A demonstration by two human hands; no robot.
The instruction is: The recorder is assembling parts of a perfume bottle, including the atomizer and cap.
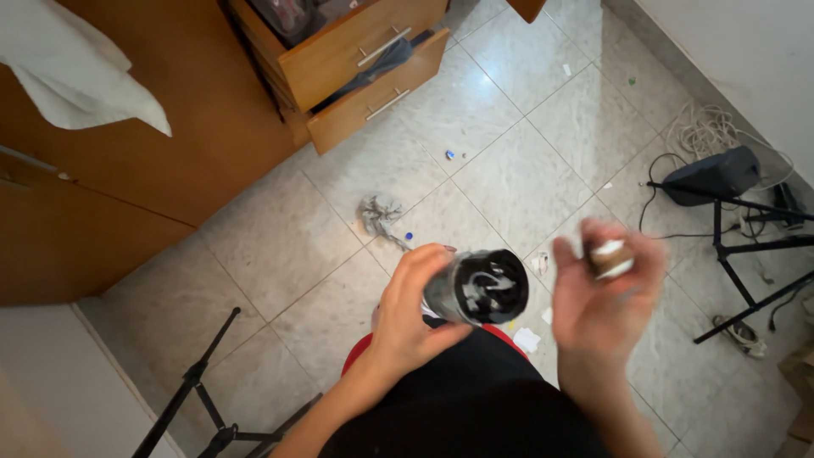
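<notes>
My left hand (409, 315) grips a dark cylindrical jar (476, 287) on its side, its open mouth facing the camera with white streaks inside. My right hand (604, 298) is blurred by motion to the right of the jar. It holds a small brown and white object (610, 258) between thumb and fingers, possibly a lid or a wad; the blur hides its shape. The two hands are a short gap apart above my lap in dark clothing.
Wooden drawers (365, 59) stand open at the top. A crumpled grey rag (379, 212) and paper scraps (526, 339) lie on the tiled floor. Black tripod legs (746, 254) and cables stand at right, another tripod (199, 390) at lower left. A white cloth (76, 68) hangs at upper left.
</notes>
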